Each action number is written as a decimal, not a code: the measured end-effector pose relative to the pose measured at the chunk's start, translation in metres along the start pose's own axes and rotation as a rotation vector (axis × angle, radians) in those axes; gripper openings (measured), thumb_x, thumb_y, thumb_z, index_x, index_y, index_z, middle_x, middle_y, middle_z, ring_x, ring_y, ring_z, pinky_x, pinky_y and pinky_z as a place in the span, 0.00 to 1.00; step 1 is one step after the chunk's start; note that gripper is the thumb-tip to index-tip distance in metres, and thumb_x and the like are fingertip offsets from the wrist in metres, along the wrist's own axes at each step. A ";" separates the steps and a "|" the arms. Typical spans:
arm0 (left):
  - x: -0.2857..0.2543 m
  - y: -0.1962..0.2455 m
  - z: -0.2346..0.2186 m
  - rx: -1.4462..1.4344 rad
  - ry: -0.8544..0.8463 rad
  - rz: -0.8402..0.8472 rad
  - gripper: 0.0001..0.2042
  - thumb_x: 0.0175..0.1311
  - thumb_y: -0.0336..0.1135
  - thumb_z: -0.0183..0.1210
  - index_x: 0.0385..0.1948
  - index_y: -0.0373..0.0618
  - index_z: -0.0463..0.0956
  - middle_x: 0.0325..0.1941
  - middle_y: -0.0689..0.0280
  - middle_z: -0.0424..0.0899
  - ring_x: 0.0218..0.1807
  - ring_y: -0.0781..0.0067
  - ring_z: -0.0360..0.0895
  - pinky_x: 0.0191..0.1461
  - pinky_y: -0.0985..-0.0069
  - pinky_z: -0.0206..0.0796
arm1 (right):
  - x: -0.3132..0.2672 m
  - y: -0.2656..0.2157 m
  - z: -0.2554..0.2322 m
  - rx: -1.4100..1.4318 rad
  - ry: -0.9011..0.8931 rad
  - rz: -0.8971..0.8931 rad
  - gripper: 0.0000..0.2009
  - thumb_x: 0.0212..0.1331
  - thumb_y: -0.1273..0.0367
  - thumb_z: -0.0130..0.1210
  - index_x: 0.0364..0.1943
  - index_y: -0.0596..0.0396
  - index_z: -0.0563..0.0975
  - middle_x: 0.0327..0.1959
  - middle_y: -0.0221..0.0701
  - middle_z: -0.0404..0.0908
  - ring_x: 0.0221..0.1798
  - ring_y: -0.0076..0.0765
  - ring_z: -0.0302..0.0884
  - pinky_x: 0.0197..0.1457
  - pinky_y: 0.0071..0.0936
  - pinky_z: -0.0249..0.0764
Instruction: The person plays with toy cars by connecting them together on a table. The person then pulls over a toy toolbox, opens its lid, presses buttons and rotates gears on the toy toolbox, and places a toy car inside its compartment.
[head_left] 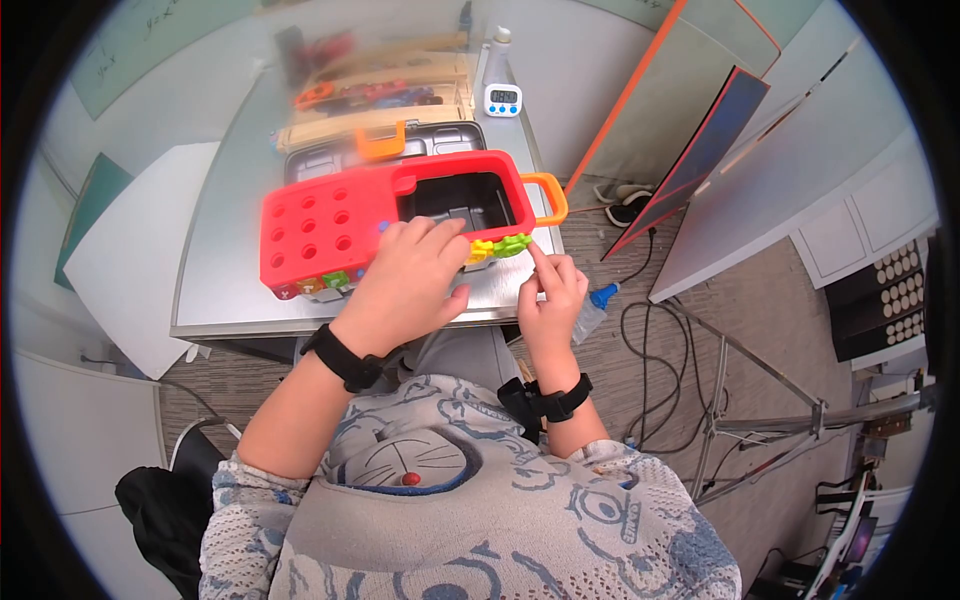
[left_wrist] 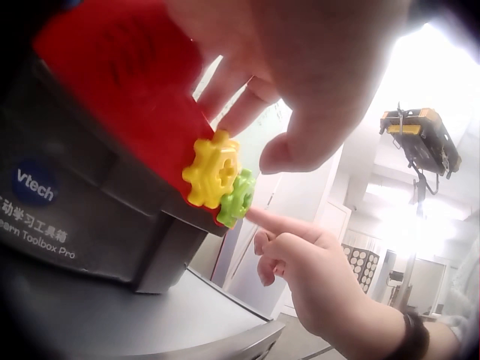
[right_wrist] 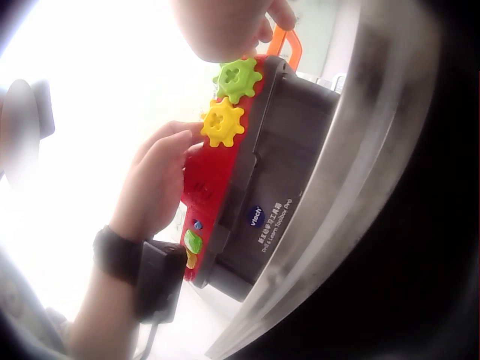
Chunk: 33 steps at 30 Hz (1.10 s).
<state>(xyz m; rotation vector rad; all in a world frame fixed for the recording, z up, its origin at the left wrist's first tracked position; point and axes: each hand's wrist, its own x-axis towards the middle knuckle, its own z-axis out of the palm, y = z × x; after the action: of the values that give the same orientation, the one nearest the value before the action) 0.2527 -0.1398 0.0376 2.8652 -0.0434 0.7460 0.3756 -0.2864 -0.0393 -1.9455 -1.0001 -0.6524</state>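
I see my left hand [head_left: 405,285] lying flat, fingers relaxed, on the red toy toolbox [head_left: 340,225] beside the yellow gear [head_left: 482,249]. My right hand [head_left: 552,300] has its forefinger straight, tip touching the green gear [head_left: 512,243], other fingers curled. The toolbox sits at the table's [head_left: 225,270] near edge, long axis left-right, orange handle [head_left: 548,197] pointing right.
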 end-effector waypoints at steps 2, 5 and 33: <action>0.000 -0.001 0.001 -0.030 0.022 -0.008 0.18 0.42 0.33 0.60 0.37 0.40 0.70 0.50 0.60 0.72 0.47 0.60 0.67 0.50 0.65 0.58 | -0.005 0.002 0.000 0.022 -0.021 0.016 0.21 0.39 0.78 0.51 0.43 0.51 0.77 0.26 0.26 0.70 0.32 0.28 0.69 0.45 0.29 0.57; -0.002 -0.002 0.004 -0.022 0.045 0.008 0.16 0.42 0.32 0.59 0.34 0.39 0.69 0.49 0.59 0.73 0.47 0.60 0.68 0.50 0.65 0.58 | -0.006 -0.002 0.001 0.078 -0.044 0.049 0.19 0.39 0.78 0.51 0.41 0.52 0.78 0.26 0.26 0.71 0.32 0.29 0.69 0.46 0.29 0.57; -0.001 -0.001 0.002 -0.099 0.143 -0.057 0.12 0.44 0.30 0.59 0.32 0.40 0.75 0.51 0.60 0.73 0.44 0.60 0.70 0.48 0.66 0.62 | -0.002 -0.008 0.004 0.199 0.006 0.075 0.19 0.41 0.80 0.49 0.43 0.58 0.77 0.28 0.29 0.73 0.31 0.29 0.70 0.46 0.27 0.57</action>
<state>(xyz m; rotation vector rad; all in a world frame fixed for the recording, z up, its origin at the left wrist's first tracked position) 0.2529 -0.1395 0.0352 2.7007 0.0196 0.9082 0.3680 -0.2809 -0.0397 -1.7959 -0.9469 -0.4965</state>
